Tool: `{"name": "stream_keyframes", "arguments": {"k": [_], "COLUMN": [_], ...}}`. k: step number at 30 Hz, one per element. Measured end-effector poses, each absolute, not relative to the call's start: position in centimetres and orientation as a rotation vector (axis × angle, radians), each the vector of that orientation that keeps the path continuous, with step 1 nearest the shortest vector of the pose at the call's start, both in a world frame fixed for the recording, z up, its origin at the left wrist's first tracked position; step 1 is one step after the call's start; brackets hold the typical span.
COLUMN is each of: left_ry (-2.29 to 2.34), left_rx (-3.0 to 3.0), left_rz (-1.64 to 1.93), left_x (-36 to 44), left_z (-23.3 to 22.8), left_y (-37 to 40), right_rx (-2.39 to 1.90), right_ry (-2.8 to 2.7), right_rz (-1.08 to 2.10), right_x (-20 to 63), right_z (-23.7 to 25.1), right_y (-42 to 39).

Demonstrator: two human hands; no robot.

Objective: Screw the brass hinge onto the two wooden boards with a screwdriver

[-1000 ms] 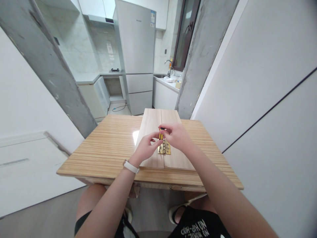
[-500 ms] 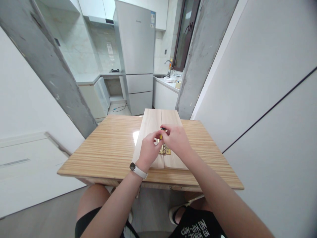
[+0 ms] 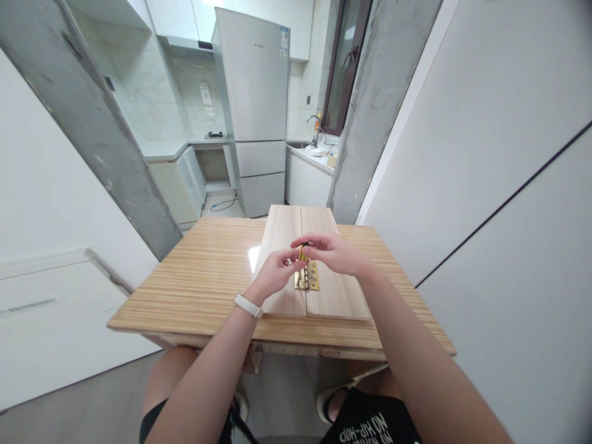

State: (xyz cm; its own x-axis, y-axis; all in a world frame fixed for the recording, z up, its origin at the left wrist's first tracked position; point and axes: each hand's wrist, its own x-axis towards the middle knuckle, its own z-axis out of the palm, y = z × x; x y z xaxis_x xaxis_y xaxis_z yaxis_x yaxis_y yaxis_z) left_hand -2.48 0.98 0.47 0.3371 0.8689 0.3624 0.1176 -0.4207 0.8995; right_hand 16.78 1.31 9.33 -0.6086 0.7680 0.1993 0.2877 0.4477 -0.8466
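Note:
Between my hands is a short screwdriver (image 3: 303, 253) with a yellow and black handle, held above the brass hinge (image 3: 312, 277). My right hand (image 3: 337, 253) has its thumb and fingers closed around the upper part of the handle. My left hand (image 3: 274, 272) pinches the screwdriver from the left. The tip is hidden, so I cannot tell whether it touches a screw. The hinge lies spread flat across the seam of two pale wooden boards, the left board (image 3: 283, 225) and the right board (image 3: 340, 301). Several screw heads show on its right leaf.
The boards lie on a striped wooden table (image 3: 198, 271), whose front edge is close to my knees. A grey fridge (image 3: 261, 86) and a sink counter (image 3: 312, 163) stand beyond it. White panels flank the table on both sides.
My right hand has flattened and turned over the handle. My left wrist has rotated and shifted slightly left, and more of the hinge now shows.

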Motion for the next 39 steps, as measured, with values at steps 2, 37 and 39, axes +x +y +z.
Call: {"name": "stream_keyframes", "arguments": {"k": [2,37,39], "left_ry": [0.781,1.007,0.93], "left_rx": [1.745,1.771,1.746], "left_rz": [1.118,1.296,1.239], "left_x": [-2.7,-1.8,-2.2], "left_z": [0.3,0.6,0.5], "left_y": [1.3,0.0,0.7], "right_rx": [-0.82,-0.953,-0.901], "right_ry": [-2.119,-2.026,-2.06], "right_rz": [1.192,0.931,1.047], "right_x": [17.0,16.2,16.5], "right_z": [9.4,8.0,8.4], "right_y": [1.4,0.2,0.6]}}
